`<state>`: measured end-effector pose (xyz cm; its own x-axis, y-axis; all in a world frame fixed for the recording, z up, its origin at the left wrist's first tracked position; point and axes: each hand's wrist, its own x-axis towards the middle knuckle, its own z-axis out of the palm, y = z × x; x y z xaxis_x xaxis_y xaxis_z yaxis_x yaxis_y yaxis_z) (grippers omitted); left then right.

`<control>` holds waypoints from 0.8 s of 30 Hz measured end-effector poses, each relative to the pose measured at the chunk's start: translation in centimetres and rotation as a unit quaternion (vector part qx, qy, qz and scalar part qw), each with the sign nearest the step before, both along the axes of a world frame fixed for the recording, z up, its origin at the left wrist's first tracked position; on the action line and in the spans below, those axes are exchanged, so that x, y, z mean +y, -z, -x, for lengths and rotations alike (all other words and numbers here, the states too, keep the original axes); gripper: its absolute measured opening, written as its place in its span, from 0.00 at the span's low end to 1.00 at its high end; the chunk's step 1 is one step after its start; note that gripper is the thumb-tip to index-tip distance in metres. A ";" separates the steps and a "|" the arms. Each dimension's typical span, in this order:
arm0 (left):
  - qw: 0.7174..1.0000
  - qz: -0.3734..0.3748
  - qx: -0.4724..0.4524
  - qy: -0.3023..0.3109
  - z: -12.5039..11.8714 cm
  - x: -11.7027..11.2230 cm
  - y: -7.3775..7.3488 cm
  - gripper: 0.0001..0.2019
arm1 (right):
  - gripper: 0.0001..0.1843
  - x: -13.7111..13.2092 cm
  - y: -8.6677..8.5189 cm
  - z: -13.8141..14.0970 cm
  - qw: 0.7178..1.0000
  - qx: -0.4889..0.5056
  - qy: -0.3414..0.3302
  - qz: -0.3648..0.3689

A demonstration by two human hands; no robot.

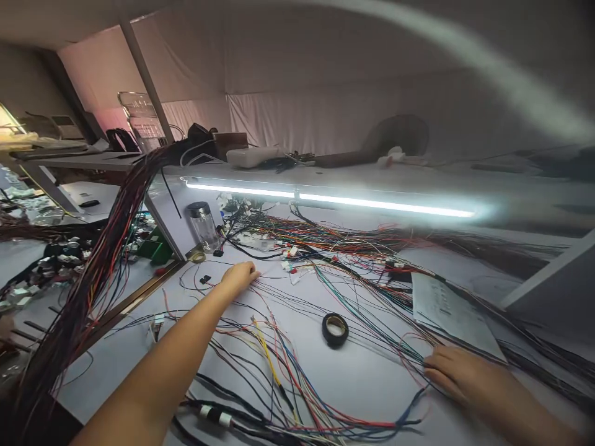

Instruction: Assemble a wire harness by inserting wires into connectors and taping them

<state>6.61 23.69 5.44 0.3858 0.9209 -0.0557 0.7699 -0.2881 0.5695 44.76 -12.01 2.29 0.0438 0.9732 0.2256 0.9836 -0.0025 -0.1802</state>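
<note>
My left hand [238, 277] reaches over the white worktop with its fingers closed around the ends of several thin black wires [297, 301]. These wires fan out and run slantwise across the table to my right hand [458, 373]. That hand is also closed on them near the table's right side; its fingertips are partly hidden. Green wires [341, 297] pass close beside the right fingers. Between the hands lies a roll of black tape [335, 329]. Two small black connectors [205, 280] rest just left of my left hand.
A loose harness with red, blue and yellow wires [269, 362] covers the front. Behind lies a thick wire bundle [320, 238] under a lit tube [381, 204]. A glass jar [203, 228] stands at back left, printed sheets [449, 310] at right. Dark wires [111, 241] hang off the shelf.
</note>
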 end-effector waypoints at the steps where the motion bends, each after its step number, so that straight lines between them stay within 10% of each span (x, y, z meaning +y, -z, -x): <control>1: 0.999 -0.025 0.024 0.008 -0.7 0.0 0.4 0.09 | 0.10 0.8 -0.5 0.3 1.000 -0.003 -0.015 0.015; 8: 0.982 -0.126 0.081 0.115 -6.4 -1.4 1.9 0.16 | 0.14 13.4 -3.6 4.4 0.994 -0.058 -0.072 -0.056; 14: 0.975 -0.148 0.085 0.144 -8.6 -1.1 2.8 0.12 | 0.22 23.2 -2.7 10.6 0.985 -0.114 -0.121 -0.047; 20: 0.960 -0.158 0.025 0.231 -7.9 -2.3 0.8 0.14 | 0.18 25.6 -2.1 11.9 0.989 -0.119 -0.088 0.017; 24: 0.943 -0.188 0.021 0.274 -8.2 -3.8 -1.3 0.37 | 0.18 24.9 -3.6 11.6 0.992 -0.109 -0.054 0.027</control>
